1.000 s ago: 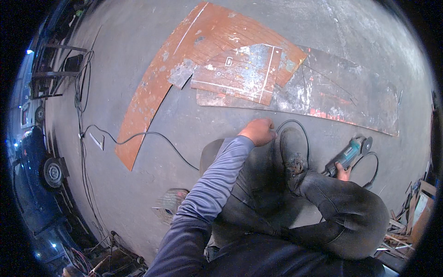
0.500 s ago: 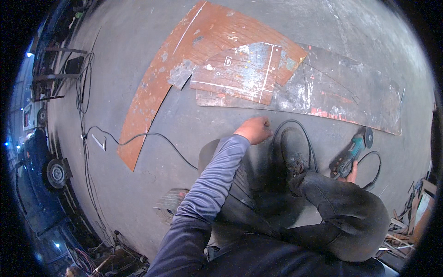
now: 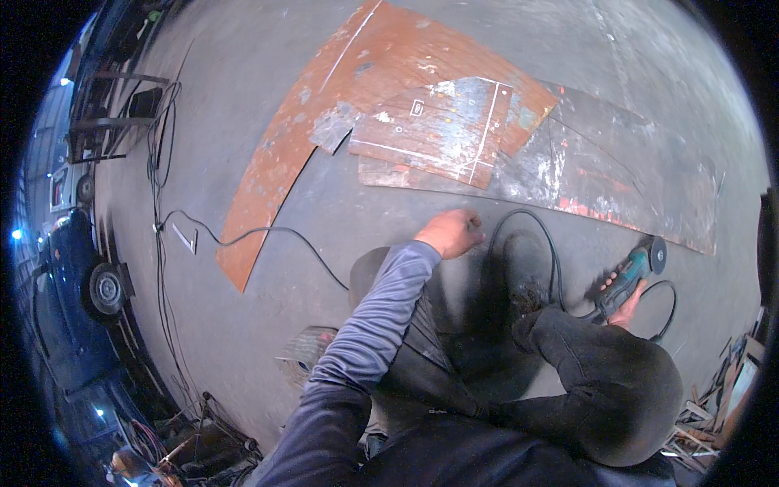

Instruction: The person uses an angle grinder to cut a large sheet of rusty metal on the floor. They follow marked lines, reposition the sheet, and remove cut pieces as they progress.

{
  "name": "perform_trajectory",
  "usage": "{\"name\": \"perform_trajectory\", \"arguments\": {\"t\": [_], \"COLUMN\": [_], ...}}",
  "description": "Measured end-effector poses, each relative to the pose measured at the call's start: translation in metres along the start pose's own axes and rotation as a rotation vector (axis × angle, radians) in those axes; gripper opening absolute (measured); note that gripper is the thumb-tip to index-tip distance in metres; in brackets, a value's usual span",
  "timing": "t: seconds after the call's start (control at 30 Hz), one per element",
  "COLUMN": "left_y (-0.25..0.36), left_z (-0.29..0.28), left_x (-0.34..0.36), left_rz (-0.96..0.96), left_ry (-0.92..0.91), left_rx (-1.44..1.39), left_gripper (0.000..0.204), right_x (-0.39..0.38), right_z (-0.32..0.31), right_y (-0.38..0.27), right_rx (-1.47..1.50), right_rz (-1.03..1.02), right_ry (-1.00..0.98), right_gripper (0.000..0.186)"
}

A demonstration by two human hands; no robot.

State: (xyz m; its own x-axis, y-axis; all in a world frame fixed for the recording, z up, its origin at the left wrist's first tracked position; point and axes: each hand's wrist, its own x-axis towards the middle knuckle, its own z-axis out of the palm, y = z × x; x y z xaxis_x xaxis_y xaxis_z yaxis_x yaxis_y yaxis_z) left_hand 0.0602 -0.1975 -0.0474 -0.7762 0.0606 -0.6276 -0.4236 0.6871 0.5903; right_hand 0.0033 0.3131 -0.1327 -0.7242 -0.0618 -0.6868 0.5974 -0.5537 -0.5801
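My right hand (image 3: 627, 308) is wrapped round the body of a teal and black angle grinder (image 3: 626, 282), low at the right beside my bent knee. The grinder's dark disc (image 3: 657, 255) points up and away, close to the front edge of a worn grey steel sheet (image 3: 600, 166). Near the middle my left hand (image 3: 451, 233) hangs above the floor with curled fingers; whether anything lies inside them is hidden. Ahead of it a smaller marked steel piece (image 3: 389, 134) rests on the grey sheet and on a curved rust-brown sheet (image 3: 272, 183).
A black cord (image 3: 296, 237) crosses the floor at left, and another loop (image 3: 554, 252) rises round my shoe (image 3: 527, 296). A small angle-shaped metal piece (image 3: 187, 238) lies by the cables. A dark blue vehicle (image 3: 73, 300) stands far left; scrap (image 3: 702, 422) is piled lower right.
My right hand has turned the grinder slightly, bringing its disc a little right and down, and its fingers now show round the body. The left hand stays nearly still; the view has shifted slightly.
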Motion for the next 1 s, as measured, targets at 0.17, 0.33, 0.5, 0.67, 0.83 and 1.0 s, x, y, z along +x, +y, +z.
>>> {"name": "perform_trajectory", "arguments": {"t": [0.17,0.33,0.5,0.67,0.83,1.0], "left_y": [0.027,0.078,0.151,0.183,0.185,0.166], "left_z": [0.009,0.055,0.079,0.077,0.067,0.066], "left_x": [0.006,0.020,0.026,0.009,-0.015,-0.014], "left_rz": [0.145,0.337,0.374,0.450,0.479,0.449], "left_ry": [0.019,0.014,-0.020,-0.015,0.062,-0.026], "left_rx": [-0.174,-0.363,-0.578,-0.796,-0.904,-0.903], "left_gripper": [0.050,0.056,0.088,0.107,0.106,0.102], "right_x": [-0.003,-0.011,-0.016,-0.036,-0.048,-0.062], "right_z": [-0.002,0.049,0.140,0.228,0.260,0.280], "right_y": [0.001,-0.011,-0.038,-0.050,-0.063,-0.040], "right_rx": [-0.047,-0.151,-0.112,-0.137,-0.175,-0.273], "right_rz": [0.006,-0.079,-0.247,-0.288,-0.105,-0.212], "right_ry": [-0.026,-0.186,-0.493,-0.608,-0.752,-0.414], "right_gripper": [0.074,0.075,0.076,0.081,0.077,0.072]}}
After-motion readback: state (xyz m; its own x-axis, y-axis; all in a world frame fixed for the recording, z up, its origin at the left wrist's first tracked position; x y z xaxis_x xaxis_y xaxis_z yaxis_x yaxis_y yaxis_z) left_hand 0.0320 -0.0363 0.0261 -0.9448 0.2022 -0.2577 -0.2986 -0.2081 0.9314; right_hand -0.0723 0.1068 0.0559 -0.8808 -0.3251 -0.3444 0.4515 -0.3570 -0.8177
